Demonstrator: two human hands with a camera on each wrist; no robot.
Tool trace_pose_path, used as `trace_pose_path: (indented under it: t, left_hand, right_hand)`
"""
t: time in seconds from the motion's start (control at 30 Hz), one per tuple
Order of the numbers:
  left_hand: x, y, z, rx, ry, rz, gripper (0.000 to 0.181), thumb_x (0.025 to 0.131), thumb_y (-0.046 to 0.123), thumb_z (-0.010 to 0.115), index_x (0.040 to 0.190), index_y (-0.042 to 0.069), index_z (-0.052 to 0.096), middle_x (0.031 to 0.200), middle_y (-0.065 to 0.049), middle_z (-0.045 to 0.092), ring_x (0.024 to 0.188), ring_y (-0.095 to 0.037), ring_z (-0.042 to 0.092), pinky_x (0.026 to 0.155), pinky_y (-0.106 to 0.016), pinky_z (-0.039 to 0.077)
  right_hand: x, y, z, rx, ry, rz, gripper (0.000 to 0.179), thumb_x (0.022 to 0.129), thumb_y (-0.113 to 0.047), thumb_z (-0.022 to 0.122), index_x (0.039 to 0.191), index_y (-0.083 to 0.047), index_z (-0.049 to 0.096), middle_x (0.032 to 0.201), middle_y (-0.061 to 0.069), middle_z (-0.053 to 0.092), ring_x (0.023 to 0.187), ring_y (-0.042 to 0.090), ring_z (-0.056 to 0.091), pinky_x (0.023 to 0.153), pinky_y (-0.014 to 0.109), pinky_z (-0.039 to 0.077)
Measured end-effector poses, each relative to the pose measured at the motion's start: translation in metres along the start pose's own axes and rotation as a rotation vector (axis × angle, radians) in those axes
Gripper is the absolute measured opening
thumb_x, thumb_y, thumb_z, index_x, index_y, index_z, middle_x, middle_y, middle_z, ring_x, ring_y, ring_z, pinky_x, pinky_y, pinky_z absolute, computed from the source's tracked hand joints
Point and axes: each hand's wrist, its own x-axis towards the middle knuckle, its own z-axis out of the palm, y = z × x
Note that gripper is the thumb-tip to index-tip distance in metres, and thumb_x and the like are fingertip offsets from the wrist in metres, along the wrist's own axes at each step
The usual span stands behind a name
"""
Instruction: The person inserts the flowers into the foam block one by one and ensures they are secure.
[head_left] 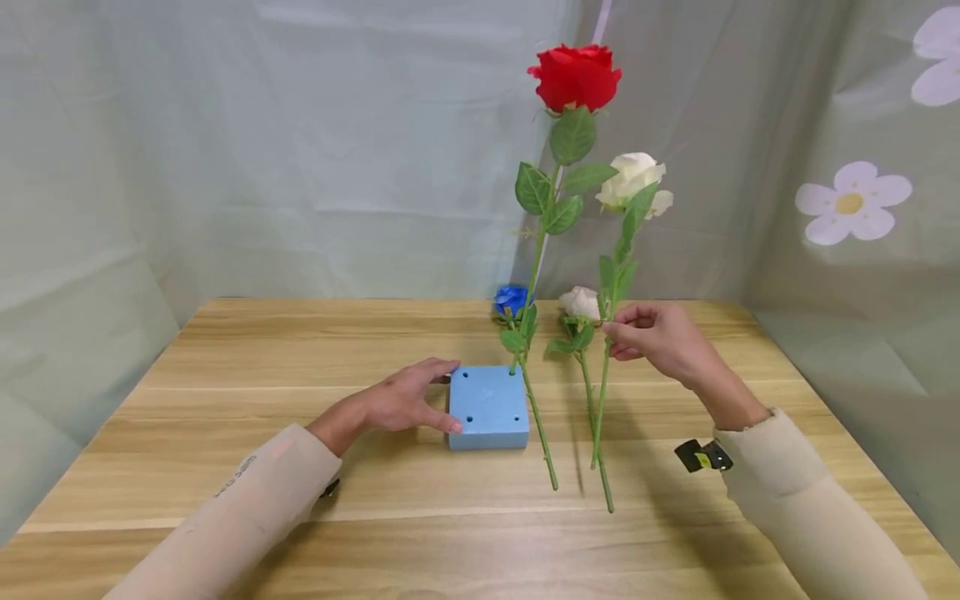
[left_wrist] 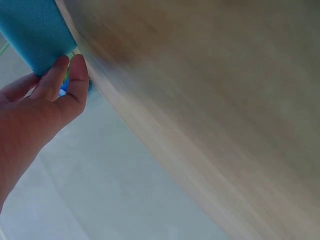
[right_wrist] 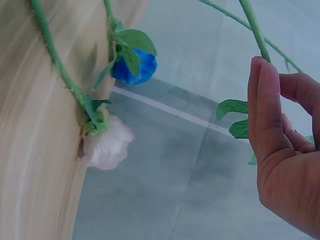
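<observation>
A light blue block (head_left: pixel 491 396) with small holes in its top rests on the table. My left hand (head_left: pixel 401 400) holds its left side, thumb at the near corner and fingers at the far one; the left wrist view shows fingertips against the block (left_wrist: pixel 35 30). A red rose (head_left: pixel 576 79) stands in the block's far right hole, tilted slightly right. To the right, my right hand (head_left: pixel 663 342) pinches the green stem of a white rose (head_left: pixel 633 179) between thumb and fingers. That rose is held upright, its bloom outside the right wrist view.
On the wooden table (head_left: pixel 360 517), a blue rose (head_left: pixel 512 298) and a pale rose (head_left: pixel 581 302) lie with blooms near the back edge and stems toward me. The pale rose's stem crosses behind the held one. Grey-green fabric (head_left: pixel 375 150) hangs around the table.
</observation>
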Motion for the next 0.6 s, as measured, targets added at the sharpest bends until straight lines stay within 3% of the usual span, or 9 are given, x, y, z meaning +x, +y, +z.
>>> trace_pose_path:
  t: [0.33, 0.6]
  left_hand:
    - [0.011, 0.003, 0.002, -0.001, -0.02, -0.003, 0.102, 0.08, 0.039, 0.085, 0.155, -0.001, 0.029, 0.153, -0.015, 0.039, 0.138, -0.032, 0.04, 0.115, -0.05, 0.03]
    - [0.009, 0.004, 0.001, -0.054, -0.033, 0.002, 0.099, 0.081, 0.032, 0.085, 0.155, -0.001, 0.028, 0.155, -0.017, 0.035, 0.139, -0.036, 0.039, 0.113, -0.052, 0.032]
  right_hand:
    - [-0.016, -0.003, -0.009, -0.06, 0.079, -0.038, 0.026, 0.099, -0.014, 0.064, 0.103, 0.012, 0.062, 0.084, 0.011, 0.07, 0.071, 0.012, 0.07, 0.069, 0.027, 0.059]
    - [-0.021, -0.01, -0.007, -0.119, 0.153, -0.074, 0.023, 0.099, -0.012, 0.064, 0.1, 0.011, 0.063, 0.087, 0.017, 0.073, 0.069, 0.01, 0.071, 0.065, 0.025, 0.059]
